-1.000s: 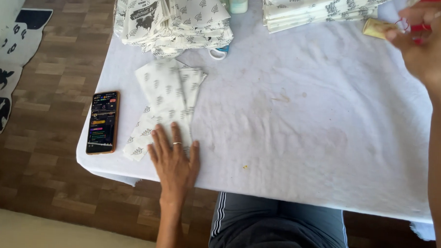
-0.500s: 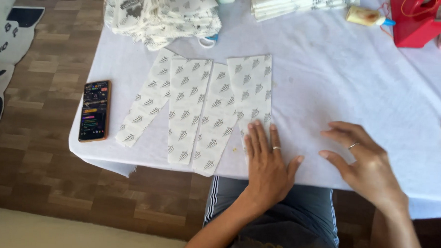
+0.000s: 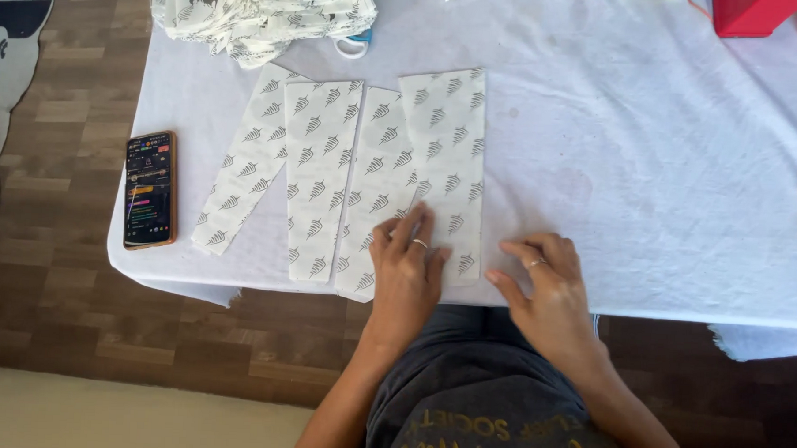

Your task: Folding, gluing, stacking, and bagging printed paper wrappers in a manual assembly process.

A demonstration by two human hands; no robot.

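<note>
While the left hand [image 3: 405, 273] lay flat, its fingers [image 3: 413, 229] were spread a little and pressed palm-down on the near ends of two printed strips [image 3: 384, 175], gripping nothing. A ring showed on one of those fingers. The right hand [image 3: 546, 287] rested just beside it, fingers [image 3: 526, 250] loosely curled and parted, the tips touching the bare cloth [image 3: 648, 171] close to the edge of the rightmost strip [image 3: 454, 146]; it held nothing either, and it too wore a ring.

Four strips lay side by side on the surface, long narrow rectangles of thin white paper or fabric dotted with small grey leaf-like marks. The three on the right ran nearly parallel and overlapped at their long edges; the leftmost strip [image 3: 246, 170] slanted away, its near end toward the phone [image 3: 150, 189]. Their near ends reached almost to the front edge of the surface.

The cloth covering the surface was white, slightly wrinkled and faintly stained. The phone, a dark slab with an orange rim and a lit screen, lay near the left edge, well apart from the hands. At the far left a heap [image 3: 265, 12] of the same printed material sat crumpled and folded. A red box [image 3: 755, 14] stood at the far right corner, cut off by the frame so its contents could not be seen. Wood-pattern floor [image 3: 51, 309] showed below.
</note>
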